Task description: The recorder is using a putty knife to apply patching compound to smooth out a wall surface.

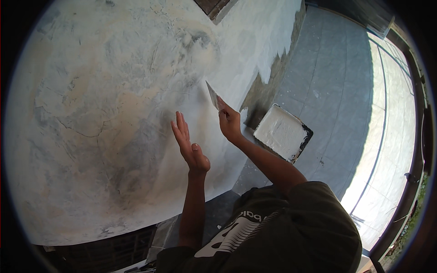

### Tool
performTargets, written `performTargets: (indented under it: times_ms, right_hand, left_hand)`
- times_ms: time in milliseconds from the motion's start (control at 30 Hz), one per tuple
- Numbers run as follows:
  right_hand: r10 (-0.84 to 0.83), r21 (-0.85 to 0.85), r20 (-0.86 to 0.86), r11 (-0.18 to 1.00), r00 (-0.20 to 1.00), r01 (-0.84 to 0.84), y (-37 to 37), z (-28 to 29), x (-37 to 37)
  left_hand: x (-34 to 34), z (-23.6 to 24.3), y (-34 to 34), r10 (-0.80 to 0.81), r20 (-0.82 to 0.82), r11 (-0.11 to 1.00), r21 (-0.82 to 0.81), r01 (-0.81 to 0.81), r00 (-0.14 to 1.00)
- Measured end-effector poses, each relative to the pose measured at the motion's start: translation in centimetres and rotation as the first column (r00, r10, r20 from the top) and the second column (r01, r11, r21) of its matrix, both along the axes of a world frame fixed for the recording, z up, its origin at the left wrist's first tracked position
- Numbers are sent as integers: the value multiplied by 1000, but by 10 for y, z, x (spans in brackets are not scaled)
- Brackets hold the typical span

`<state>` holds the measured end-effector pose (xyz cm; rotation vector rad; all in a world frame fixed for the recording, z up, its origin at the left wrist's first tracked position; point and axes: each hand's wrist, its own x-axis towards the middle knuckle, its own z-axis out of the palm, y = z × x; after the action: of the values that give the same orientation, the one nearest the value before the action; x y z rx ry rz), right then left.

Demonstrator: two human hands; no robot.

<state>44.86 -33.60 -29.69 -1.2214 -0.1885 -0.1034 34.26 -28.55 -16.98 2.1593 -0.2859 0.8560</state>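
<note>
My right hand is curled tight round a flat scraper, its blade up near the patchy wall — touching or not, I can't tell. Tilted too steeply, its corner could score the surface. My left hand is empty, fingers stretched out; if the coat is wet, brushing it could leave a smear. The tray of white paste sits on the floor just beyond my right forearm — a careless step could tip it.

Grey floor — sunlit toward the right
</note>
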Motion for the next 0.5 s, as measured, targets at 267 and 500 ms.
performTargets:
  times_ms: [267,500]
  right_hand:
    - [-348,-122,369,901,862,417,56,101,54]
    - [92,-117,386,992,918,-50,19,22,-82]
  left_hand:
    - [-2,0,-4,4,22,1000,-15,-4,1000]
    - [-3,13,4,8,111,1000,12,-9,994]
